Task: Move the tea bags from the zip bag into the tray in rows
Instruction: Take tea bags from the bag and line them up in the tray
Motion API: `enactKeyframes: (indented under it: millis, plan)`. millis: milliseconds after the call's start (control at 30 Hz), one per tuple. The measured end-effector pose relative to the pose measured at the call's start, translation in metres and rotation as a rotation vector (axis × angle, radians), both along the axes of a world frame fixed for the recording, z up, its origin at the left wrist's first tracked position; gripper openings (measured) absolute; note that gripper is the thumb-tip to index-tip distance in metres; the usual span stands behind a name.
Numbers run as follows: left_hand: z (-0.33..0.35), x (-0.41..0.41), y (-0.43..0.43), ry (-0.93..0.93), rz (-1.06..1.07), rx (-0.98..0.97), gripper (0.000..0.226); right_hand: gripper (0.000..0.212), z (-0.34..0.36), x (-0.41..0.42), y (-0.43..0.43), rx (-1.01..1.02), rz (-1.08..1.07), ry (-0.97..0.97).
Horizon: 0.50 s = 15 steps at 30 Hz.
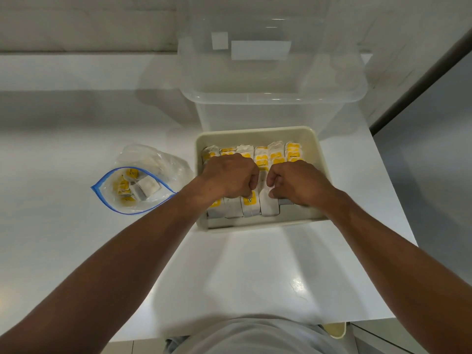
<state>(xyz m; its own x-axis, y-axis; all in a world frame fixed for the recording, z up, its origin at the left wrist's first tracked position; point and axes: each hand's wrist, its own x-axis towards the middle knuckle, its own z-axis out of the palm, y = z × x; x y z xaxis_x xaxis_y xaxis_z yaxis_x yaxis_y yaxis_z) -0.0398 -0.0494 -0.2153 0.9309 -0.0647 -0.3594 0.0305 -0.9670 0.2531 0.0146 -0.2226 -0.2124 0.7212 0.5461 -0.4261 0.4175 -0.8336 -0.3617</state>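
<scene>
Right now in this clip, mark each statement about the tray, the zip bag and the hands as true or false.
1. Both hands, left hand and right hand, are over the tray. True.
2. The zip bag is empty. False: tea bags remain inside.
3. The zip bag lies to the left of the tray. True.
4. The tray holds no tea bags. False: rows of them fill most of it.
5. A clear plastic container stands behind the tray. True.

The white surface (76, 111) carries a cream tray (255, 132), an open zip bag (132, 190) left of it, and a clear bin (270, 95) behind it.
</scene>
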Motion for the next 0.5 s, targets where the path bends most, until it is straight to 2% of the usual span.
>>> enactKeyframes:
  millis: [333, 500]
  plan:
    - [0.006, -0.001, 0.004, -0.065, -0.004, 0.001, 0.016, 0.019, 0.008, -0.002, 0.0, 0.046, -0.041, -0.003]
    - [0.016, -0.013, 0.005, -0.132, 0.001, -0.02, 0.012, 0.01, 0.017, -0.005, 0.005, 0.113, -0.043, -0.038]
